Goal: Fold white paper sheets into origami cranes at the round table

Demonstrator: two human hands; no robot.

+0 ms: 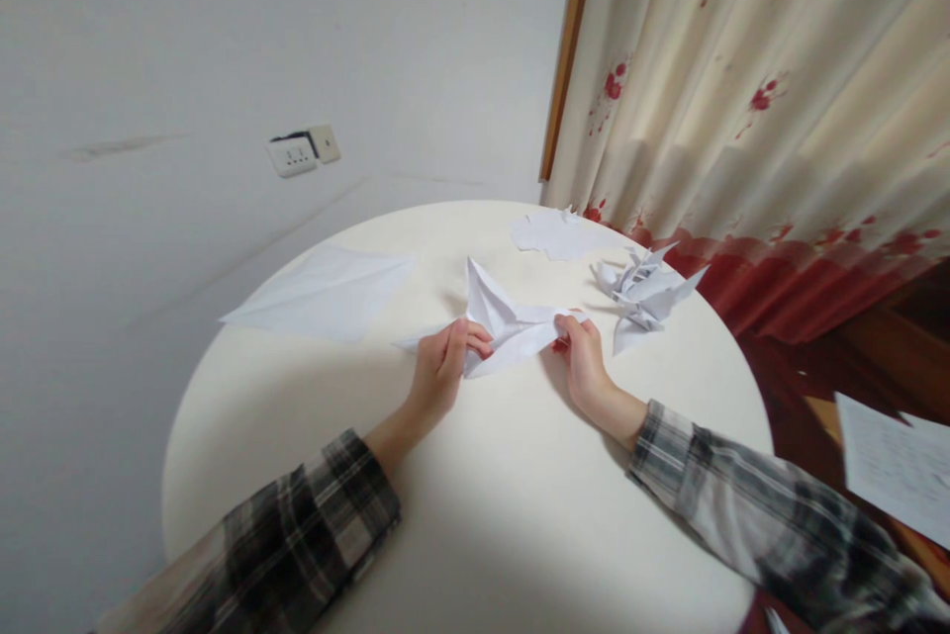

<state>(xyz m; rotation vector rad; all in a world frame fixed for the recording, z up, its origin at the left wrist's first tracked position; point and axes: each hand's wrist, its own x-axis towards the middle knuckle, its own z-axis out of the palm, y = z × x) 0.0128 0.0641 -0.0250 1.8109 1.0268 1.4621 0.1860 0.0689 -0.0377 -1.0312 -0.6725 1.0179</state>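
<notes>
A white folded paper (512, 322), shaped like an origami piece with pointed flaps, is held between both hands over the round table. My left hand (445, 357) grips its left part, with fingers curled into the folds. One flap stands up just beyond those fingers, and a thin point sticks out to the left behind the hand. At the right end, my right hand (586, 357) pinches the paper between thumb and fingers. The underside of the paper and some fingertips are hidden.
Several folded paper cranes (642, 293) cluster on the right of the white round table (475, 515). A creased paper sheet (327, 288) lies at the left, and paper pieces (556, 233) at the back. Beyond are a wall socket (293, 156), a curtain (742, 120) and written sheets (895, 466).
</notes>
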